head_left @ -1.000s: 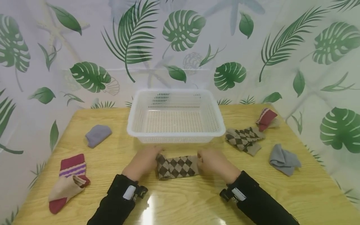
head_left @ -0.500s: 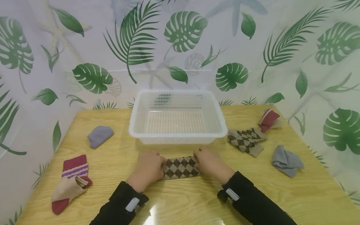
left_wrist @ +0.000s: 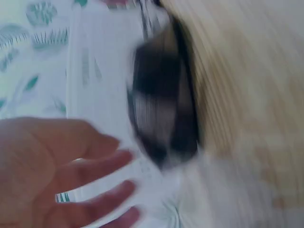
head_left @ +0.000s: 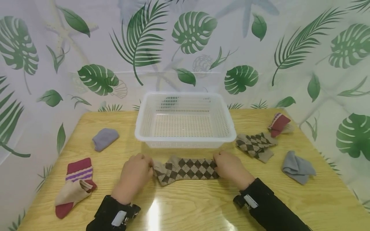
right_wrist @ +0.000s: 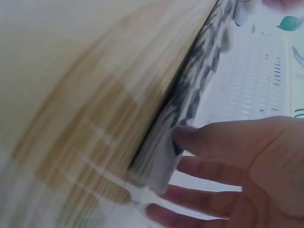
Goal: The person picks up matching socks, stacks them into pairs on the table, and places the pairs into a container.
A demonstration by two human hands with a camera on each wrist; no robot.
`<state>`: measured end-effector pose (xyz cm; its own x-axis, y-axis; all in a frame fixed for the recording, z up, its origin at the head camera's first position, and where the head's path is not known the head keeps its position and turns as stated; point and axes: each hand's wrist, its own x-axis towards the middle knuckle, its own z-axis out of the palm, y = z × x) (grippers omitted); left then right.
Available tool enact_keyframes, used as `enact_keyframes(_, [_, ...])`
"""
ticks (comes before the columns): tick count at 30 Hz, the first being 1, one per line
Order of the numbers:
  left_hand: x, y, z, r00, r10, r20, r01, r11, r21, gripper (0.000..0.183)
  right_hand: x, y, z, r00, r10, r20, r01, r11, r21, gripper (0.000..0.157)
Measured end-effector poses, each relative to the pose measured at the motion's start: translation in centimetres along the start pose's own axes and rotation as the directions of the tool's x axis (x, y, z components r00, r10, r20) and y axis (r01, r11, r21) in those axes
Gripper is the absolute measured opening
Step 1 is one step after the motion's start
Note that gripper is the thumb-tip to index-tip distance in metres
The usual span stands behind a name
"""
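Green leaves cover the white cloth [head_left: 199, 8] on the wall, and under it I see a yellow wooden table [head_left: 185, 208]. A white basket [head_left: 185, 140] with lots of little holes sits at the far side. Between that basket and the person lies a checked sock [head_left: 199, 168], right on the table. Its long way runs from side to side, from one hand to the other. The left hand [head_left: 133, 176] is at the foot end, and the right hand [head_left: 232, 169] is at the top end, so both are about as near to it as each other.

The right hand pinches the top edge with its thumb and fingers. The left hand has its fingers loose and spread, with the tips right by the foot end. Its close-up is blurry, so I can't tell if they touch the cloth.

The sock is tan with dark brown diamonds. Its top part looks flat and straight, but the foot part is crumpled and bends toward the person.

Off to the left are a grey sock [head_left: 105, 139] and a red striped sock [head_left: 73, 189]. Over to the right, another checked sock [head_left: 255, 145] rests close to the basket.
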<state>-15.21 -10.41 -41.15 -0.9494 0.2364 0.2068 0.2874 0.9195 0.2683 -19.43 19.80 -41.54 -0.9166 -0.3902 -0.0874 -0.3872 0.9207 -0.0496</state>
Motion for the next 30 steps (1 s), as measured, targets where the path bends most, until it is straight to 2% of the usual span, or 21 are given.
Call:
enact_keyframes(2, [0.3,0.8,0.6,0.994,0.095,-0.053,-0.096,0.995,-0.018,0.025,0.1,-0.4,-0.1,0.999,-0.051,-0.019,0.051,0.999,-0.002,0.028])
enact_keyframes(3, [0.4,1.2,0.9,0.987,0.151,-0.050,-0.152,0.988,-0.021,0.029,0.1,-0.6,-0.1,0.995,-0.095,-0.029,0.095,0.995,0.006,0.030])
enact_keyframes(5, [0.6,1.8,1.5,0.970,0.244,0.009,-0.244,0.970,-0.024,0.036,0.2,-1.1,-0.1,0.980,-0.199,-0.027,0.199,0.980,0.025,0.032])
enact_keyframes(7, [0.5,2.1,1.8,0.956,0.271,0.115,-0.271,0.962,-0.023,0.036,0.0,-1.5,-0.1,0.962,-0.273,0.007,0.272,0.960,0.065,0.031])
enact_keyframes(9, [0.4,1.9,1.9,0.952,0.234,0.198,-0.241,0.971,0.010,0.033,-0.2,-1.7,0.0,0.952,-0.304,0.046,0.297,0.948,0.116,0.032])
enact_keyframes(10, [0.3,1.8,1.9,0.956,0.198,0.217,-0.210,0.977,0.033,0.029,-0.5,-1.6,-0.1,0.953,-0.295,0.066,0.285,0.950,0.129,0.034])
enact_keyframes(13, [-0.2,0.9,1.7,0.969,0.097,0.227,-0.120,0.989,0.089,0.022,-1.1,-1.2,-0.2,0.968,-0.232,0.094,0.219,0.967,0.131,0.037])
enact_keyframes(15, [-0.7,0.3,1.6,0.974,0.067,0.218,-0.090,0.991,0.097,0.021,-1.6,-0.7,-0.4,0.973,-0.202,0.114,0.188,0.975,0.117,0.040])
enact_keyframes(19, [-1.6,-1.0,1.6,0.973,0.078,0.217,-0.093,0.994,0.059,0.026,-2.0,-0.2,-0.6,0.969,-0.203,0.142,0.189,0.976,0.110,0.044])
enact_keyframes(23, [-1.9,-1.4,1.4,0.972,0.096,0.213,-0.097,0.995,-0.004,0.029,-2.2,0.2,-0.7,0.964,-0.226,0.139,0.206,0.968,0.144,0.046])
enact_keyframes(26, [-1.9,-1.6,0.9,0.974,0.138,0.179,-0.134,0.990,-0.035,0.030,-2.3,0.7,-0.8,0.971,-0.218,0.099,0.204,0.969,0.138,0.034])
enact_keyframes(30, [-1.6,-2.1,0.6,0.977,0.175,0.126,-0.174,0.985,-0.015,0.024,-2.5,1.3,-1.0,0.979,-0.193,0.060,0.187,0.978,0.095,0.020])
